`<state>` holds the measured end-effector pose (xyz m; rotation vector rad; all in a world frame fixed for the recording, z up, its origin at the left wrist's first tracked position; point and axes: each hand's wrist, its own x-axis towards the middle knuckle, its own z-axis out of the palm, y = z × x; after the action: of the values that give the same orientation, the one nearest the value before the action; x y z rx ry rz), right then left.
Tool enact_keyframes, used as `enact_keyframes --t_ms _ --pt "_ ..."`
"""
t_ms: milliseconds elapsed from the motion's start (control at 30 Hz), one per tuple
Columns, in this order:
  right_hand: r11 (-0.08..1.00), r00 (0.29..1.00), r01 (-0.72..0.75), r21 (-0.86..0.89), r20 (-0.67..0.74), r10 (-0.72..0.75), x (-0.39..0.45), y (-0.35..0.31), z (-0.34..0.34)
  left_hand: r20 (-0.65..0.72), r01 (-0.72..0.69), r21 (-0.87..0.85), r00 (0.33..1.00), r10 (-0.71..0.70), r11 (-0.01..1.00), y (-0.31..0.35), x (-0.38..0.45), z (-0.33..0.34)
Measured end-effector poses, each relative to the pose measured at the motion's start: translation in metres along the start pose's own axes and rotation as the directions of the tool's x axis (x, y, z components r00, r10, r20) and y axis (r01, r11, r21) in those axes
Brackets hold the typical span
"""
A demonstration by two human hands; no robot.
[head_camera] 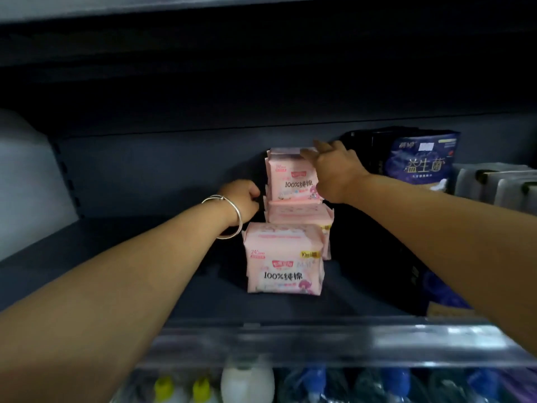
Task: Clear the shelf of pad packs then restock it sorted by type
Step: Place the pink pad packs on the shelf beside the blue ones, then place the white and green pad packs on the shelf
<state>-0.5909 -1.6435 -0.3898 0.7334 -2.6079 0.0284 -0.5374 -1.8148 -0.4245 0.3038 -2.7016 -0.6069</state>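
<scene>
Reaching mid-frame, our right hand (pixel 334 170) pinches the top pink pack (pixel 290 178) to seat it; our left hand (pixel 242 200), fingers hidden, steadies the stack's side

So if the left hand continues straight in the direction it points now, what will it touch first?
Most likely the lower rear pink pack: the left hand is curled right beside its left edge. Whether they already touch is unclear.

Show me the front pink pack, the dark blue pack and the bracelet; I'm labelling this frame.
front pink pack (pixel 283 270): head view, on its printed front face.
dark blue pack (pixel 421 161): head view, on its front, near the white lettering.
bracelet (pixel 232 216): head view, on the silver band at the left wrist.
</scene>
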Motion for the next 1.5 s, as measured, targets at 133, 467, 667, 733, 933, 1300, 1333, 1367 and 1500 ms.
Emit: enact_keyframes --t_ms 133,467,667,733,933,1300,1333,1367,1500 --pt "0.996 0.997 0.063 -0.06 0.038 -0.061 -0.053 -0.016 -0.012 -0.007 -0.018 0.155 1.0 0.019 0.988 0.001 -0.05 -0.02" --pt "0.985 0.991 0.118 0.122 0.046 -0.125 -0.23 -0.074 0.015 -0.103 -0.052 0.254 0.991 0.08 0.966 -0.019 -0.224 0.01" --pt "0.97 0.971 0.123 0.208 0.179 -0.162 -0.318 -0.111 0.08 0.107 -0.03 0.283 0.994 -0.001 0.959 -0.078 -0.334 0.063" --pt "0.967 0.961 0.113 0.23 0.221 -0.165 -0.337 -0.124 0.101 0.195 -0.012 0.307 0.979 -0.051 0.952 -0.1 -0.361 0.077" --pt "0.942 0.916 0.138 0.306 0.322 -0.239 -0.369 -0.169 0.155 0.329 0.054 0.346 0.928 -0.175 0.937 -0.158 -0.401 0.103" --pt "0.79 0.708 -0.02 0.613 0.566 -0.422 -0.359 -0.247 0.244 0.414 0.079 0.326 0.884 -0.217 0.942 -0.23 -0.392 0.129" --pt "0.762 0.703 -0.047 0.646 0.563 -0.434 -0.355 -0.254 0.25 0.414 0.095 0.302 0.883 -0.221 0.949 -0.236 -0.393 0.13" --pt "0.731 0.704 -0.071 0.678 0.553 -0.444 -0.351 -0.261 0.256 0.416 0.109 0.277 0.882 -0.222 0.955 -0.241 -0.395 0.131" --pt "0.665 0.768 -0.093 0.741 0.478 -0.425 -0.344 -0.277 0.27 0.431 0.073 0.247 0.885 -0.177 0.966 -0.256 -0.403 0.134"
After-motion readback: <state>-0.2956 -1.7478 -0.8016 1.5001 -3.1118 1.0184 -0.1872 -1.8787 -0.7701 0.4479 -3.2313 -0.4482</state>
